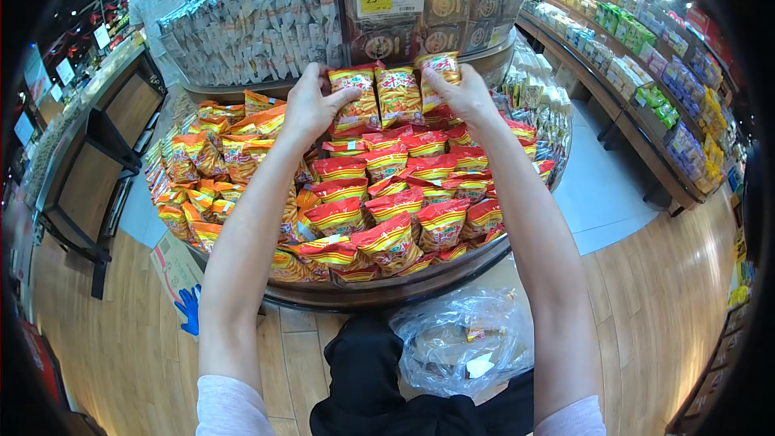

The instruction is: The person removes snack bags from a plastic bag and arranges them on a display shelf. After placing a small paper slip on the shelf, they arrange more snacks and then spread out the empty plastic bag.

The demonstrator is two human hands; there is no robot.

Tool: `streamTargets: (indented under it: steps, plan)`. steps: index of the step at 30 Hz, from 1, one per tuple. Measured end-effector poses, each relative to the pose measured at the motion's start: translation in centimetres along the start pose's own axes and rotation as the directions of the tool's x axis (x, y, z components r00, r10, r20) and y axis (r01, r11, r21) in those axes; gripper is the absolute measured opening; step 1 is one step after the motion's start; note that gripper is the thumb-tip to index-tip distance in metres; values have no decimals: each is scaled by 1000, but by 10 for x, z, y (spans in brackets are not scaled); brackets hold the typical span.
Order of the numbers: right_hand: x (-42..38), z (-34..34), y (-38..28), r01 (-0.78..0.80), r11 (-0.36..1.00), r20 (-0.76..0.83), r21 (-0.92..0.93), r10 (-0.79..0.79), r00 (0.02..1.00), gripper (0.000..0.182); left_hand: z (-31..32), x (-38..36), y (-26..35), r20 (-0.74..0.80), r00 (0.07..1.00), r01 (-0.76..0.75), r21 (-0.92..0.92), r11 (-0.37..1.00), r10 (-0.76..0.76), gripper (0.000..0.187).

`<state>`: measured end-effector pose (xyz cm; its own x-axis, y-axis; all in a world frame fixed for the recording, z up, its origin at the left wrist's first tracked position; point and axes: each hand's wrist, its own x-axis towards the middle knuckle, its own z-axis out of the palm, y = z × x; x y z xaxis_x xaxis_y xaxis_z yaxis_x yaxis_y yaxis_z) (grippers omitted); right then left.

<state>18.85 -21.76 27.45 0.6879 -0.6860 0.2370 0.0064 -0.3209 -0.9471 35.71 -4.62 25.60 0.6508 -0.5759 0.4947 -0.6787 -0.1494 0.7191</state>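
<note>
Three snack packets stand side by side at the display's rear, below the clear bin (440, 20). Your left hand (311, 109) pinches the left packet (353, 105) between thumb and fingers; your right hand (467, 98) pinches the right packet (441, 85), raised slightly higher. The middle packet (398, 97) sits between them. Gripping the outer edges leaves the printed fronts exposed. Nearer you, red-topped packets (391, 242) fill rows inside the curved display rim (379, 297), which likely contains them. A plastic bag (464, 339) lies below.
</note>
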Motion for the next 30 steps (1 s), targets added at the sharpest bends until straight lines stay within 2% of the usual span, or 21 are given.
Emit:
streamTargets:
  steps: [1,2,3,4,5,7,9,11,16,17,18,19,20,21,22,23,25,26,28,29,30]
  plan:
    - [-3,0,-3,-31,998,24,-46,32,999,48,0,-4,5,4,1000,-3,1,1000,3,62]
    - [24,1,34,83,856,-65,-510,-134,989,57,1,-8,9,-40,998,-43,149,988,49,62]
    - [17,0,28,77,857,-73,-509,-133,988,57,3,-11,12,-75,992,-76,294,953,103,62]
    - [2,2,14,53,700,-112,-712,-189,976,65,6,-12,8,-134,956,-192,387,902,261,51]
    - [-8,2,2,7,499,-135,-867,-248,959,73,6,-13,11,-127,956,-199,385,901,265,51]
    - [-7,-2,-1,5,500,-123,-866,-222,967,69,1,-18,24,-177,868,-331,490,806,464,54]
    - [-1,-11,-1,25,576,-66,-817,-137,988,62,-1,-21,37,-135,890,-338,447,828,435,51]
    - [-2,-19,1,16,581,-79,-813,-138,987,54,0,-19,43,-85,767,-528,482,699,637,44]
    - [-3,-50,7,215,716,-130,-664,-394,910,42,16,-16,59,192,600,-716,563,414,777,44]
    - [-7,-62,13,316,760,-172,-568,-485,858,42,19,-13,60,247,574,-737,572,361,781,46]
    - [-24,-73,13,411,730,-311,-546,-632,709,37,22,-6,60,283,526,-780,537,321,802,48]
    - [-47,-94,9,466,733,-275,-496,-641,716,35,23,-3,65,366,503,-791,559,247,783,50]
    - [-80,-108,8,327,891,-416,-315,-439,796,32,27,-6,76,462,470,-774,625,100,752,52]
    - [-112,-119,24,248,907,-427,-341,-384,819,32,33,0,76,522,461,-804,587,89,718,48]
    - [-143,-128,36,302,926,-524,-228,-378,763,33,45,-25,115,560,668,-707,682,184,490,48]
    - [-170,-136,43,389,913,-620,-124,-377,688,34,57,-48,149,542,811,-582,786,207,222,47]
    - [-235,-144,87,301,952,-731,-47,-239,639,35,57,21,65,634,420,-838,546,9,650,47]
    - [-270,-142,109,184,982,-728,-35,-152,668,37,63,26,55,633,447,-855,510,93,633,48]
    - [-337,-130,157,-77,997,-700,28,74,711,37,62,26,41,686,451,-867,490,95,571,48]
    - [-363,-119,188,-197,963,-673,187,271,688,36,62,25,40,675,442,-869,486,94,591,48]
    - [-390,-111,228,-403,912,-604,76,364,709,31,63,25,44,679,431,-878,467,104,594,48]
